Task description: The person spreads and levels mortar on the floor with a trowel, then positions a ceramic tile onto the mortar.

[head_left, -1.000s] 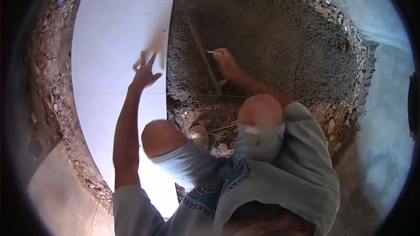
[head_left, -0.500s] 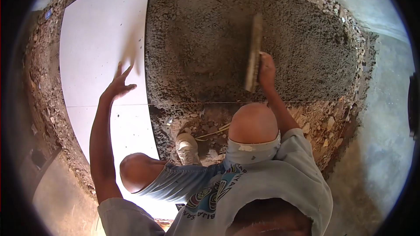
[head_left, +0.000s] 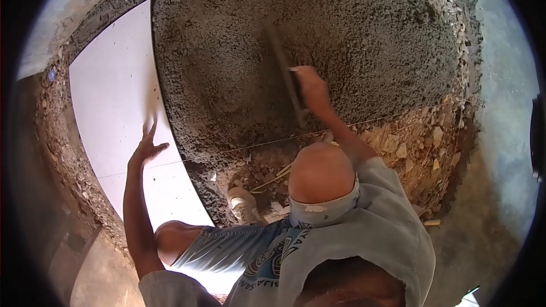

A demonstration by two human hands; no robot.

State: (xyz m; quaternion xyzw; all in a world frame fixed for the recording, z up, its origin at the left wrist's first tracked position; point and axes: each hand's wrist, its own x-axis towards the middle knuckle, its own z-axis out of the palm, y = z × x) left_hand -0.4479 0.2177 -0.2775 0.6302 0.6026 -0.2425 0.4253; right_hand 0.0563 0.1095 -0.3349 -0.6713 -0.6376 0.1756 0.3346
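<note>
My right hand point(head_left: 314, 92) is wrapped round the handle of a long, flat trowel point(head_left: 280, 57), blurred by motion and seen nearly edge-on over the rough grey mortar bed point(head_left: 375, 51). On the left, my left hand point(head_left: 147, 149) has its fingers spread, fingertips right at the surface of a large white tile point(head_left: 111, 91). Small dark specks dot this tile, and its right edge borders the mortar. My bent knees show below, one beside the tile and one near the mortar's front edge.
A thin string line point(head_left: 250, 146) crosses above the tile and the mortar's near edge. Broken rubble point(head_left: 406, 148) lies at the right front. Smooth concrete floor point(head_left: 500, 131) runs along the right. My shoe point(head_left: 243, 203) rests on the soil.
The trowel has swept left across the mortar and its tilt has changed, its far end now leaning left. My left hand stays over the tile, fingers spread. The whole view has turned slightly.
</note>
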